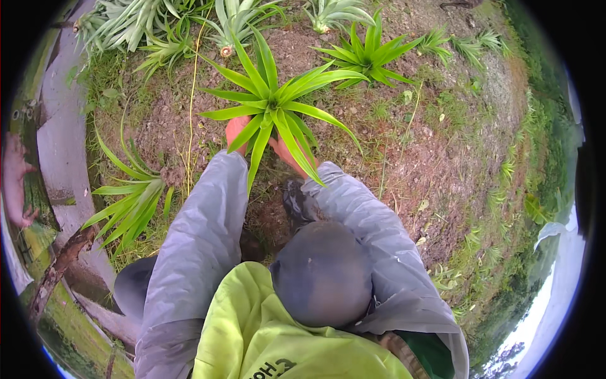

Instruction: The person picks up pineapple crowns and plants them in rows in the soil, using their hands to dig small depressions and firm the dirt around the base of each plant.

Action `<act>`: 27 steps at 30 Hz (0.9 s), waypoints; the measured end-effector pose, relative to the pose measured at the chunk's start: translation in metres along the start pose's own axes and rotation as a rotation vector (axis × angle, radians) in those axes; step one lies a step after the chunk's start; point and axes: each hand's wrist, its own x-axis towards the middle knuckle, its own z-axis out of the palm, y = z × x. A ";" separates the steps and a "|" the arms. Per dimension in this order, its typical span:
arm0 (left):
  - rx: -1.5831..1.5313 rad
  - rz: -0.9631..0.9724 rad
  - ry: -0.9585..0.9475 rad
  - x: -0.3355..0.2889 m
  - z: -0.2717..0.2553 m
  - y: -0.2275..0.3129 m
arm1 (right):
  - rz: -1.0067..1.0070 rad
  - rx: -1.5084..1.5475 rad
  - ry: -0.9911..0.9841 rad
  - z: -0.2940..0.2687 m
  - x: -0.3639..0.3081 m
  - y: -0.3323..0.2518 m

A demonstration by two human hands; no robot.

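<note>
A bright green pineapple plant, with long pointed leaves spreading in a rosette, stands upright in the soil in front of me. My left hand reaches in under its leaves from the left, close to the base. From the right, my right hand comes in low beside the same base. The leaves cover the fingers of both hands, and the foot of the plant is hidden too. Both forearms, in grey sleeves, stretch forward past my bent knee.
Another pineapple plant stands to the left, and one more at the far right. Several loose, paler plants lie along the far side, one showing a cut stem end. A brown branch lies at the lower left.
</note>
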 end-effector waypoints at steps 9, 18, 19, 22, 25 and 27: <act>0.196 -0.080 -0.088 -0.106 -0.173 0.096 | 0.664 0.063 -0.330 -0.270 -0.013 -0.096; 0.012 -0.350 -0.093 -0.159 -0.334 0.265 | 1.100 -0.082 0.007 -0.606 -0.123 -0.104; 0.073 -0.338 -0.064 -0.160 -0.343 0.274 | 1.121 -0.094 0.022 -0.630 -0.136 -0.094; 0.076 -0.377 0.031 -0.159 -0.357 0.313 | 1.180 -0.118 0.039 -0.693 -0.162 -0.065; 0.037 -0.472 0.001 -0.151 -0.350 0.375 | 1.222 -0.128 0.010 -0.754 -0.185 -0.027; -0.016 -0.477 0.043 -0.135 -0.322 0.427 | 1.219 -0.092 -0.005 -0.801 -0.180 0.024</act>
